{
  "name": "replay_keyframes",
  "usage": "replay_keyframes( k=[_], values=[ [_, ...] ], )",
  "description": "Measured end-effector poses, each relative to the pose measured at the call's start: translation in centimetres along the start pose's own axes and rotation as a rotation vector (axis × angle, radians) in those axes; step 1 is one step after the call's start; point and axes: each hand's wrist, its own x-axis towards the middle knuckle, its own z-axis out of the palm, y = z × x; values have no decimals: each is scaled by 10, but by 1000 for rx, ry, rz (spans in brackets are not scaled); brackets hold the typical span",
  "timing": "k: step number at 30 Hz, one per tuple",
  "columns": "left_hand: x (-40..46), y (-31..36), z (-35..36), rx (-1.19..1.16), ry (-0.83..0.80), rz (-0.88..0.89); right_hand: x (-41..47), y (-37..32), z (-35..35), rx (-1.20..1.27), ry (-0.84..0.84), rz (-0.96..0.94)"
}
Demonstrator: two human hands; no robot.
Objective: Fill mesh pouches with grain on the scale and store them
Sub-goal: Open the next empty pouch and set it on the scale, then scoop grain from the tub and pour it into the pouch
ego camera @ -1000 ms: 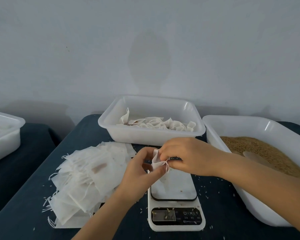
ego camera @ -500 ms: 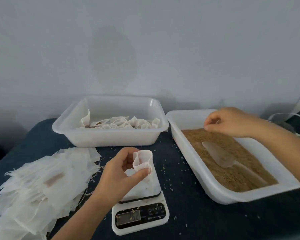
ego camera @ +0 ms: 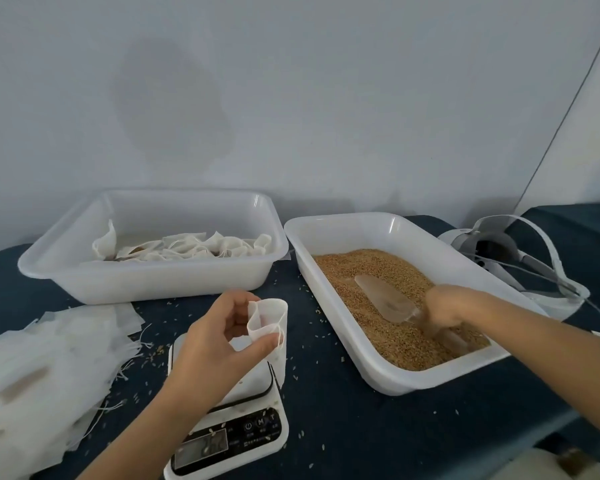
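Observation:
My left hand pinches an empty white mesh pouch with its mouth held open, upright over the white digital scale. My right hand is down in the white tray of brown grain, its fingers curled round the handle of a clear plastic scoop that lies on the grain. The hand is blurred. Behind the scale stands a second white tray holding several filled pouches.
A loose pile of empty mesh pouches covers the dark tablecloth at the left. Spilled grains dot the cloth around the scale. A white headset with straps lies at the far right. The wall is close behind the trays.
My right hand let go of the pouch, swung right over the grain tray, then dropped onto the scoop handle. My left hand keeps the open pouch over the scale. The view turned right.

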Motion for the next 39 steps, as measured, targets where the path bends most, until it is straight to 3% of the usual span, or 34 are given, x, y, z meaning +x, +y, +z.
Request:
replay_keyframes(
  k=[5, 9, 17, 21, 25, 32, 39],
  values=[
    [1, -2, -1, 11, -4, -12, 6, 15, -2, 167, 187, -133],
    [1, -4, -1, 35, -7, -21, -9, 47, -14, 352, 190, -264],
    [2, -3, 7, 52, -30, -26, -58, 118, -45, 97, 46, -192],
    [1, 0, 12, 54, -29, -7, -58, 104, -41, -75, -38, -140],
    [0, 0, 12, 37, -39, -10, -43, 83, -24, -50, -78, -239],
    [0, -7, 2, 62, -11, -48, -20, 60, 10, 186, -34, -466],
    [2, -9, 4, 58, -18, -70, -20, 69, 21, 354, -25, -498]
  ],
)
